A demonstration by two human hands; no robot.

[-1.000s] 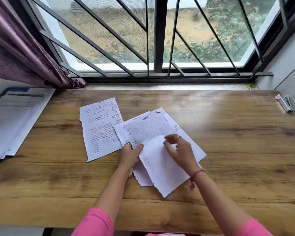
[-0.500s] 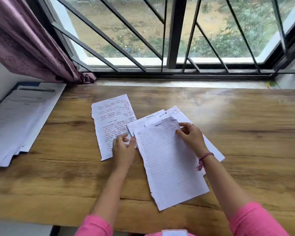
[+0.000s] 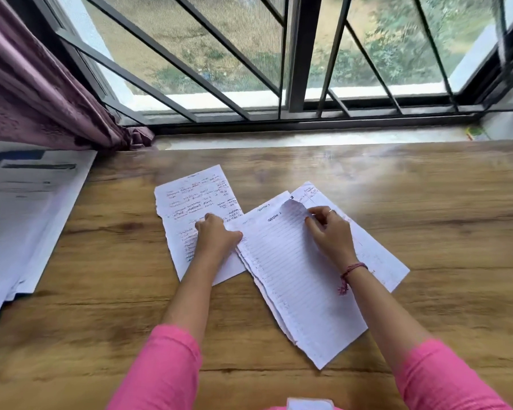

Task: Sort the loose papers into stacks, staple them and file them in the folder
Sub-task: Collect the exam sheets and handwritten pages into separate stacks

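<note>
Several lined sheets lie fanned on the wooden table (image 3: 427,208). The top lined sheet (image 3: 296,279) lies slanted in the middle, its top right corner curled up. My right hand (image 3: 329,232) pinches that curled corner. My left hand (image 3: 216,236) grips the left edge of the stack with curled fingers, resting partly on a handwritten sheet (image 3: 196,199) to the left. Another written sheet (image 3: 376,255) sticks out to the right under my right wrist. The stapler is out of view.
An open folder with white papers (image 3: 27,214) lies at the table's left edge. A purple curtain (image 3: 36,84) hangs at the back left. A barred window (image 3: 293,69) and its sill run along the far edge. A small green thing (image 3: 476,133) sits on the sill.
The top lined sheet was slid up and laid over the stack. My left hand moved to the stack's left edge, my right hand to the sheet's top corner. The camera turned left.
</note>
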